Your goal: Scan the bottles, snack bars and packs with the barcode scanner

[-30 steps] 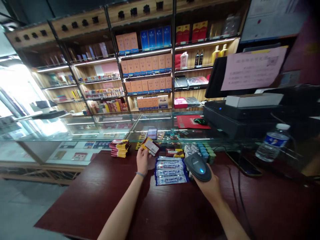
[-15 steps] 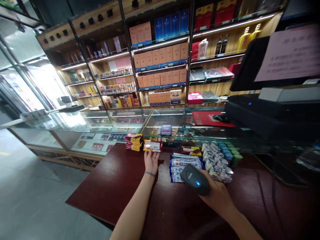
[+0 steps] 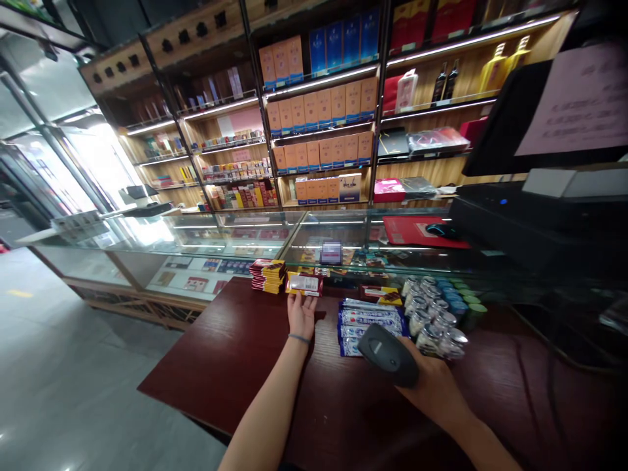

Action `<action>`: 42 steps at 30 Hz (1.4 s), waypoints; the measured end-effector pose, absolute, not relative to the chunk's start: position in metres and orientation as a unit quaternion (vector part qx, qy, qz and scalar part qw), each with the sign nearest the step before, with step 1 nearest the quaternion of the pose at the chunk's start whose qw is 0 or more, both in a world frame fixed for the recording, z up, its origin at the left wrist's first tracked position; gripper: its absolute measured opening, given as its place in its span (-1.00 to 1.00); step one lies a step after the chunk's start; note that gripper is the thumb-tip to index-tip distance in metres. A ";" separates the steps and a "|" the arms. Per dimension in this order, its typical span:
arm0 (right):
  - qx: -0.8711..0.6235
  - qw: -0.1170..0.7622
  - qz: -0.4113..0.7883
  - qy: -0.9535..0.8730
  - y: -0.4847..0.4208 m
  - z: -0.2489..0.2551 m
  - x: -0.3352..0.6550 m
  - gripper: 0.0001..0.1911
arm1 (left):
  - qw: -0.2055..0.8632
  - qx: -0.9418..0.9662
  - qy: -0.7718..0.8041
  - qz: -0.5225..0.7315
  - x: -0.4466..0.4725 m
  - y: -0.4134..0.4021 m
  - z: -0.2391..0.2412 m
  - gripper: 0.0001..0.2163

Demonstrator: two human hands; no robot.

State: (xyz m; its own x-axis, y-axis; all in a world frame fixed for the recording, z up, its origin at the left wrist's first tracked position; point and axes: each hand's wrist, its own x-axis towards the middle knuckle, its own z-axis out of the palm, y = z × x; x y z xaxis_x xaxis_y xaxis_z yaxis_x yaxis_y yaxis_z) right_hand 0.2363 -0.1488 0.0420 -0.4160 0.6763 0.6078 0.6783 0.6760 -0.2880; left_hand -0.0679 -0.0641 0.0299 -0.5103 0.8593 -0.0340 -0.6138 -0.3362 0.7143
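My left hand (image 3: 301, 315) grips the lower edge of a chocolate bar (image 3: 304, 284) in a red and yellow wrapper, its barcode side facing me. Just left of it rises a stack of similar chocolate bars (image 3: 267, 277). In my right hand (image 3: 432, 386) is a black barcode scanner (image 3: 389, 353), its head angled up and left toward the bar. Under and behind the scanner lie blue and white snack packets (image 3: 367, 319) in overlapping rows. Another chocolate bar (image 3: 381, 294) lies flat behind those packets.
Clear-lidded jars (image 3: 432, 317) and green and blue cylindrical containers (image 3: 464, 304) stand right of the packets. A glass display case (image 3: 235, 229) runs behind the brown table (image 3: 210, 353). At right are a monitor (image 3: 495, 124) and a mouse (image 3: 440, 230) on a red mat.
The blue light on the scanner has gone off. The whole view has shifted slightly; both hands keep nearly the same places over the table.
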 end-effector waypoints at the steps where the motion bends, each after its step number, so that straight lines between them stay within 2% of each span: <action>1: -0.408 0.365 0.000 -0.837 -0.148 0.039 0.238 -0.50 | 0.459 0.176 0.347 0.799 -0.068 -0.064 0.029 -0.75; 6: -0.416 0.384 0.008 -0.824 -0.145 0.028 0.242 -0.47 | 0.461 0.154 0.348 0.801 -0.067 -0.063 0.028 -0.74; 10: -0.431 0.407 0.020 -0.805 -0.145 0.030 0.240 -0.58 | 0.417 0.148 0.372 0.816 -0.073 -0.061 0.037 -0.72; 12: -0.429 0.425 0.024 -0.797 -0.145 0.032 0.240 -0.65 | 0.365 0.134 0.384 0.837 -0.085 -0.060 0.047 -0.71; 15: -0.440 0.442 0.015 -0.781 -0.145 0.033 0.240 -0.64 | 0.263 0.112 0.413 0.865 -0.115 -0.059 0.066 -0.70; 19: -0.450 0.432 0.017 -0.781 -0.144 0.030 0.242 -0.64 | 0.078 0.170 0.468 0.864 -0.168 -0.062 0.094 -0.73; 21: -0.438 0.430 0.011 -0.790 -0.143 0.029 0.244 -0.63 | -0.012 0.267 0.518 0.813 -0.193 -0.065 0.106 -0.78; 25: -0.420 0.437 -0.011 -0.795 -0.141 0.027 0.244 -0.62 | -0.122 0.497 0.617 0.598 -0.229 -0.069 0.124 -0.80; 31: -0.428 0.447 -0.056 -0.783 -0.145 0.034 0.240 -0.62 | -0.156 0.700 0.639 0.279 -0.248 -0.064 0.130 -0.66; 35: -0.426 0.451 -0.058 -0.782 -0.146 0.039 0.240 -0.67 | -0.144 0.718 0.644 0.223 -0.255 -0.055 0.121 -0.66; 42: -0.427 0.456 -0.032 -0.780 -0.148 0.038 0.239 -0.65 | -0.107 0.747 0.611 0.237 -0.263 -0.043 0.116 -0.68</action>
State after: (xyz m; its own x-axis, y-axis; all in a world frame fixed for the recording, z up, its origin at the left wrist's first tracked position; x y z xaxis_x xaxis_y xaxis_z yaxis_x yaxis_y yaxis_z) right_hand 0.2386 -0.1478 0.0384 -0.2190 0.6375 0.7387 0.6950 0.6333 -0.3405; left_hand -0.2629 -0.0425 0.1165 0.1397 0.8627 0.4860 0.9646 -0.2295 0.1301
